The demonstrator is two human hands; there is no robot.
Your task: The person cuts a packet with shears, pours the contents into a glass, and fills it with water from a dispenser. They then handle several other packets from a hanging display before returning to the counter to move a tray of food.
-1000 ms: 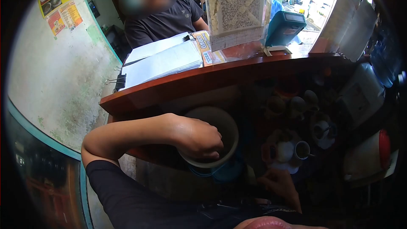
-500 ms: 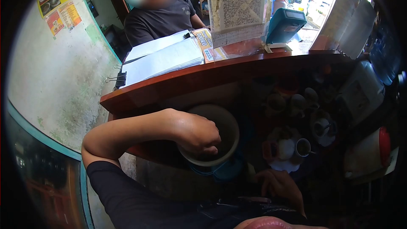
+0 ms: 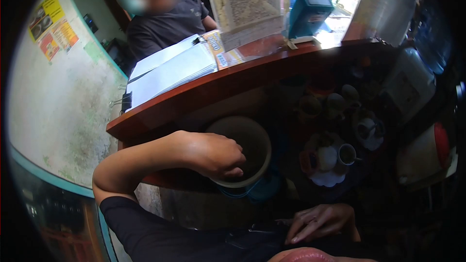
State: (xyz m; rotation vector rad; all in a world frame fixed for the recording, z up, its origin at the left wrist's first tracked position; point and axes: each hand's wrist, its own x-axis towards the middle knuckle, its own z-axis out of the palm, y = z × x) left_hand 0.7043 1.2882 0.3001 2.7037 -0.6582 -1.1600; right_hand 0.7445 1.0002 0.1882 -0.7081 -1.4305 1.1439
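My left hand point(image 3: 216, 156) is over the near left rim of a round bucket point(image 3: 267, 153), its fingers curled in; whatever they may hold is hidden. Close to my body at the lower right, my right hand point(image 3: 318, 223) has its fingers partly spread and bent, with nothing visible in them. To the right of the bucket, a scalloped white plate point(image 3: 329, 179) bears a cup point(image 3: 347, 154) with a spoon. More cups point(image 3: 336, 103) stand behind it in the shade.
A wooden counter edge point(image 3: 194, 90) runs above the bucket, with a stack of papers point(image 3: 172, 70), a QR code stand point(image 3: 250, 0) and a teal device point(image 3: 309, 15). A person point(image 3: 162, 24) is behind the counter. A red-lidded container point(image 3: 424, 153) is at the right.
My right hand has risen and come more into view, its fingers now pointing lower left. My left hand stays by the bucket rim. The view has shifted slightly.
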